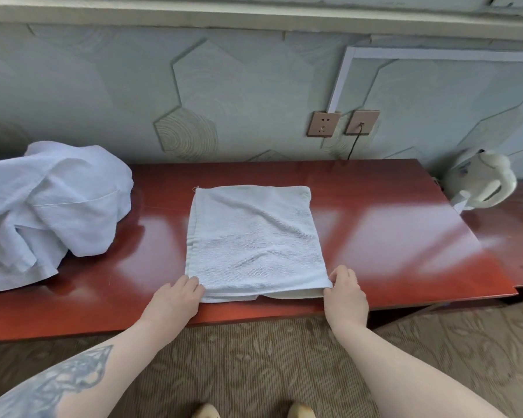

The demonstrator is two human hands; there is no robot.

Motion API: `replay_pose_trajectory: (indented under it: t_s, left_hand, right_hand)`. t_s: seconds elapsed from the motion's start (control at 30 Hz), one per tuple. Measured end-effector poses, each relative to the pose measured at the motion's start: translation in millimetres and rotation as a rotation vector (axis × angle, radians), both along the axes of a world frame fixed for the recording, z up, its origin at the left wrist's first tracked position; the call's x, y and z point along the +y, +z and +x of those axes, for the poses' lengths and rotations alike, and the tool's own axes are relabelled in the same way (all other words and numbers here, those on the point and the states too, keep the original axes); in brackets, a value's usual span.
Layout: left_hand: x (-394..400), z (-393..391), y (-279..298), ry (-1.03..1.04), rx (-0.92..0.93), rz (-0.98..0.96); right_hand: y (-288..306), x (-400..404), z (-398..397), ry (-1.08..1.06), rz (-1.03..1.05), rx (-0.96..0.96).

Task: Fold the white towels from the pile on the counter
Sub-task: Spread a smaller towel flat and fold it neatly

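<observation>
Towel (254, 239) lay flat near the middle of the worktop (390, 236), already doubled over, its near edge almost at the worktop's front edge. In the head view the left hand (175, 300) gripped the near left corner and the right hand (344, 292) pinched the near right corner, fingers curled round the layered cloth. The pile (49, 212) of unfolded white towels sat at the worktop's left end, well apart; a white kettle (480, 179) stood at the far right corner. The step in hand looked like a further fold of this towel. The next move likely called for lifting both near corners together and carrying them to the far edge, keeping the layers aligned.
</observation>
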State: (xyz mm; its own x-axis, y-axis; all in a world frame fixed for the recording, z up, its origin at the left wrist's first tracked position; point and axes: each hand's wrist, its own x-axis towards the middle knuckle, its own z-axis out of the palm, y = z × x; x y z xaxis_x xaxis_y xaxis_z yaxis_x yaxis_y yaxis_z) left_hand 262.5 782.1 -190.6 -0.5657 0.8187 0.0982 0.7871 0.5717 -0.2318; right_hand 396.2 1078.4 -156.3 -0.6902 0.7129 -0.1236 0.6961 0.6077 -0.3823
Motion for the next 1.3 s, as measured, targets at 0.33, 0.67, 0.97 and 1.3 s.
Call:
replay_pose_trajectory:
  t_s: [0.33, 0.67, 0.97, 1.3]
  left_hand:
    - [-15.7, 1.5, 2.1, -0.011, 0.094, 0.024]
    - [-16.2, 19.7, 20.6, 0.306, -0.367, 0.283]
    - [26.2, 37.5, 29.4, 1.064, -0.874, 0.704]
    - [19.7, 25.7, 32.9, 1.279, -1.077, 1.017]
  right_hand:
    - [5.2, -0.6, -0.4, 0.054, 0.043, 0.003]
    - [3.8, 7.0, 1.7, 0.038, -0.116, 0.101]
    - [-2.2, 6.5, 5.7, -0.162, -0.246, 0.081]
    - [0.8, 5.8, 2.9, -0.274, -0.238, 0.198]
